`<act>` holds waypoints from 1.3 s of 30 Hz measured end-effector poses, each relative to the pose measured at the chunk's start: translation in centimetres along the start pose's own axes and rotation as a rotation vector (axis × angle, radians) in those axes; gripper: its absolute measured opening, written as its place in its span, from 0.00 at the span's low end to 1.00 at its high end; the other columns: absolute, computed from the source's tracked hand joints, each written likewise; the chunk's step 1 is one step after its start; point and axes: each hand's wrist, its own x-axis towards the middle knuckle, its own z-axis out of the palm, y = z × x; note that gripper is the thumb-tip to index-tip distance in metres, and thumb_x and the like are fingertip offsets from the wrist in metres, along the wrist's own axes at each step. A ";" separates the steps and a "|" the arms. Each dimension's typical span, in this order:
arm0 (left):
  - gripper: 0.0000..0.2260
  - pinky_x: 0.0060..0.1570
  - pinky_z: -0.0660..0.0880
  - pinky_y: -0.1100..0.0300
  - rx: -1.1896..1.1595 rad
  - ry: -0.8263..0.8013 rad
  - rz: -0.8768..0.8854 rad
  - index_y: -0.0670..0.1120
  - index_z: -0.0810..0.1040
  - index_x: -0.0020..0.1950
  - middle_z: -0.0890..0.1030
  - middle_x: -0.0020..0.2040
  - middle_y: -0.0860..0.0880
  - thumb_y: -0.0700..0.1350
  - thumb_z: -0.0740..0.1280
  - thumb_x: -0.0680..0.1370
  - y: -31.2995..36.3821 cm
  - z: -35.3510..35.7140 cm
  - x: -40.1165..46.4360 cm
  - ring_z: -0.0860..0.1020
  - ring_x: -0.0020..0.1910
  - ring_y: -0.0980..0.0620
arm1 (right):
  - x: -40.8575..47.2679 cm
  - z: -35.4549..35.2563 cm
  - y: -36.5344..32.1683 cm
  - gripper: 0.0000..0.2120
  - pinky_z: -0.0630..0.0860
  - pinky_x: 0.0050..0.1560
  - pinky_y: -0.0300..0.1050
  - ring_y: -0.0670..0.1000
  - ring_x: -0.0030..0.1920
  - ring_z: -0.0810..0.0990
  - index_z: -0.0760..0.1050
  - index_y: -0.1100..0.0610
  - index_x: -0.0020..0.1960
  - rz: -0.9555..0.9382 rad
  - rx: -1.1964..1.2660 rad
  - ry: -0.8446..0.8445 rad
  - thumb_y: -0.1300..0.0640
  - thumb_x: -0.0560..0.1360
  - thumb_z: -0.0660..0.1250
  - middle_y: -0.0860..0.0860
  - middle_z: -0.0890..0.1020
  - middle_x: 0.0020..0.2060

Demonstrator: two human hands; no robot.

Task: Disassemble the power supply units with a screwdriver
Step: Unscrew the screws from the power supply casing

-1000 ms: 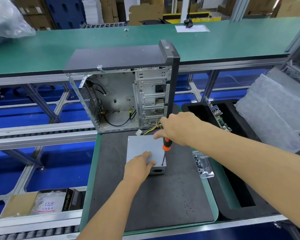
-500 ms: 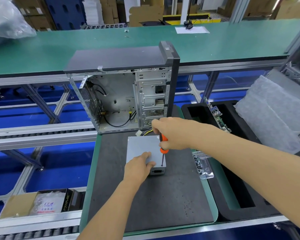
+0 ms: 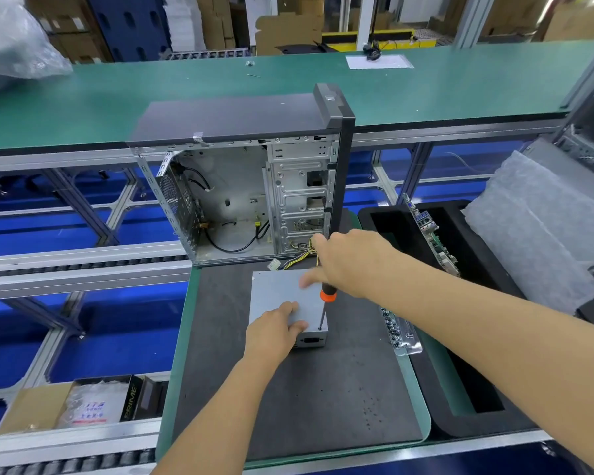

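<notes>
Right now the grey metal power supply box (image 3: 282, 296) lies flat on my dark grey foam mat (image 3: 288, 389), which covers the worktop; the mat's green rim (image 3: 172, 371) borders it on the left. The box sits toward the mat's far half, just in front of the open silver computer case with a black lid (image 3: 240, 186), and its yellow and black wires (image 3: 299, 257) trail back toward that case. Bare mat lies on the box's left and near sides. To its right, a clear plastic bag of small parts (image 3: 400, 332) rests at the mat's edge, beside a black foam tray (image 3: 467, 337) holding a green circuit board (image 3: 429, 234).

My left hand (image 3: 275, 329) presses on the box's near edge, fingers (image 3: 297, 325) loosely bent over the top. My right hand (image 3: 347, 262) is clenched round the black and orange screwdriver (image 3: 324, 303), held nearly upright, its tip on the box's near right corner.
</notes>
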 end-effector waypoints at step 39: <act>0.21 0.45 0.71 0.57 -0.029 0.015 0.006 0.55 0.69 0.73 0.81 0.61 0.55 0.60 0.61 0.81 -0.3 0.3 0.1 0.78 0.57 0.51 | -0.8 0.2 0.0 0.19 0.69 0.43 0.47 0.56 0.55 0.75 0.65 0.54 0.64 -0.176 0.242 -0.035 0.50 0.77 0.68 0.52 0.74 0.56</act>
